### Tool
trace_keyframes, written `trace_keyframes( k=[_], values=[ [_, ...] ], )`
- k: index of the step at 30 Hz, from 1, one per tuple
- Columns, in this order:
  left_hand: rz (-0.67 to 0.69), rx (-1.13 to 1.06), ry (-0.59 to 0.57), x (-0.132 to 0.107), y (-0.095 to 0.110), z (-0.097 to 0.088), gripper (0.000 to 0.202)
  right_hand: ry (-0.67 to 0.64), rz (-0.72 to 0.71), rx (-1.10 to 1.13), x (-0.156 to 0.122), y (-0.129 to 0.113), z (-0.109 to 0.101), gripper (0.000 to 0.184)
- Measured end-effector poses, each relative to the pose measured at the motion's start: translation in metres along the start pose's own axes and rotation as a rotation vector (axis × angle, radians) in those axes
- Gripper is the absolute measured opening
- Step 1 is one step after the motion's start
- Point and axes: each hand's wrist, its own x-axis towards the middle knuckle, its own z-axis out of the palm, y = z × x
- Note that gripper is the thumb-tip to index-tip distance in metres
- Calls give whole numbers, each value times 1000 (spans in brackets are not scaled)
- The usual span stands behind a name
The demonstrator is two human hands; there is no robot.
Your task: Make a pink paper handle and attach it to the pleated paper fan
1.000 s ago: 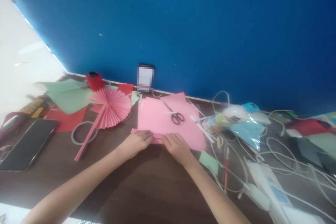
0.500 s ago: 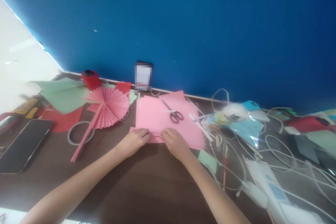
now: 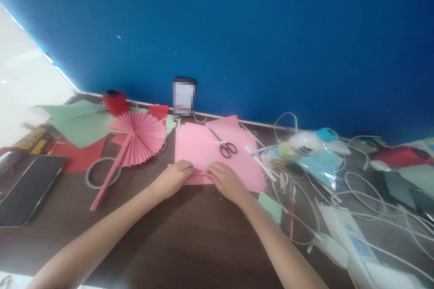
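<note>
Pink paper [image 3: 195, 144] lies in front of me, with a narrow folded strip along its near edge. My left hand [image 3: 175, 178] is closed with curled fingers on the left end of that folded strip. On the strip's right part, my right hand [image 3: 227, 181] presses with bent fingers, also closed on the paper. A short stretch of the fold shows between the two hands; what is under the fingertips is hidden. Scissors [image 3: 228, 149] with dark handles rest on the pink sheets just beyond my right hand.
Left stand a pleated pink paper fan [image 3: 142, 137], a tape roll [image 3: 88, 174], a phone [image 3: 32, 189] and a red cylindrical object [image 3: 115, 103]. Right are tangled white cables [image 3: 356, 194], a plastic packet [image 3: 322, 169] and a green paper piece [image 3: 270, 207]. A blue wall [image 3: 237, 45] bounds the back.
Both hands have shifted slightly up and away along the folded edge, fingers still on it. The view has moved a little; the scissors and fan stay where they were.
</note>
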Motion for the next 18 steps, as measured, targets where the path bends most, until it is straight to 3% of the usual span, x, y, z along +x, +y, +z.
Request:
trace_keyframes(
  k=[6, 10, 18],
  values=[
    [-141, -156, -9, 13, 0, -10, 16, -42, 114, 109, 5, -1, -7, 15],
    [-224, -201, -31, 19, -3, -16, 8, -48, 114, 152, 5, -1, -9, 14],
    [-113, -136, -82, 17, -7, -19, 19, -1, 121, 151, 2, -3, -4, 15]
  ],
)
